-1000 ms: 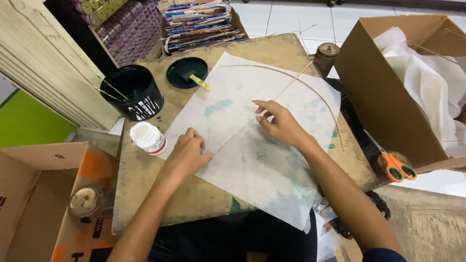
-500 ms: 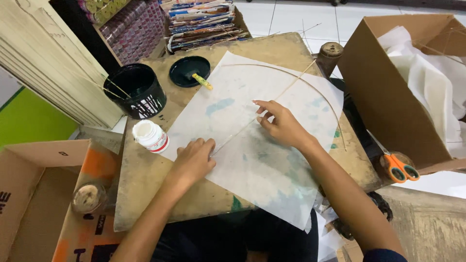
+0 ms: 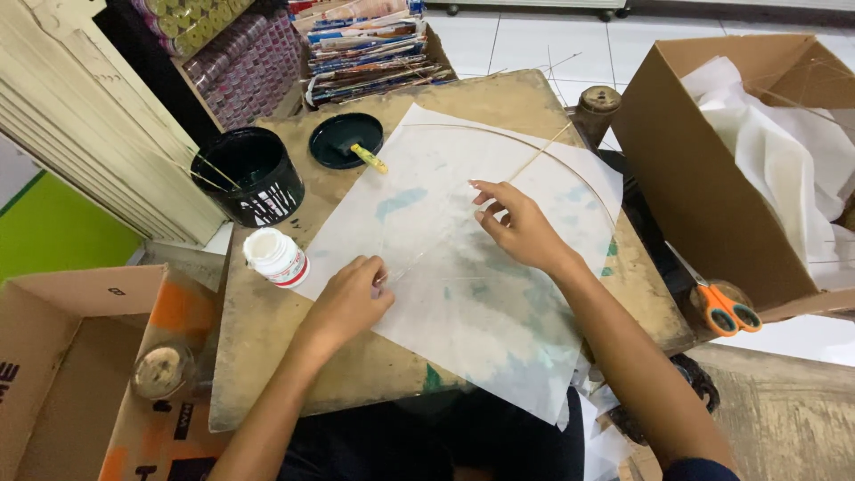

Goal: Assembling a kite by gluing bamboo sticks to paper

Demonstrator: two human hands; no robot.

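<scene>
Left hand (image 3: 349,301) loosely curled, fingertips pressing lower end of thin stick (image 3: 427,249) onto white paper sheet (image 3: 481,303). Right hand (image 3: 517,227) half open, fingers spread, tips on same stick higher up. Sheet flat on worn table (image 3: 267,356). Glue bottle (image 3: 277,256) just left of sheet.

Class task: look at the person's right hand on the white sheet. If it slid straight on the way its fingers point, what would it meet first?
The right hand points up and left across the white paper sheet. Going straight on, it would probably first meet the yellow-handled tool lying on the dark round lid, though depth is hard to judge.
</scene>
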